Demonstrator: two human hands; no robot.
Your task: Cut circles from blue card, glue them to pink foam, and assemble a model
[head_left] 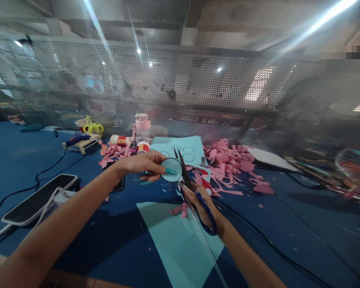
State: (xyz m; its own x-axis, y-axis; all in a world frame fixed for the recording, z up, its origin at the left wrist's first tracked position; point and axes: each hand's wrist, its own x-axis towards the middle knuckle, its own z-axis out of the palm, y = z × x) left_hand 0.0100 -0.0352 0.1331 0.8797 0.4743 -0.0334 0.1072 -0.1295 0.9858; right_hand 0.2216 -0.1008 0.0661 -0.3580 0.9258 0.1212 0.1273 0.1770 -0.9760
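My left hand (144, 163) pinches a light-blue paper circle (170, 168) between thumb and fingers, above the blue table. My right hand (202, 204) holds blue-handled scissors (195, 192), fingers through the loops; the blades point up and away, touching the circle's right edge. Below both hands lies a light-blue paper sheet (180, 244) with a small pink scrap (180, 210) on it. Farther back lies another light-blue sheet (183, 150) with circles drawn on it.
Pink paper cut-outs and scraps (231, 164) are heaped behind my hands. Glue bottles (121, 140) and a clear jar (143, 127) stand at the back. A phone (37, 199) with a white cable lies left. Black cables cross the table (303, 224). A perforated metal screen (180, 88) closes the far side.
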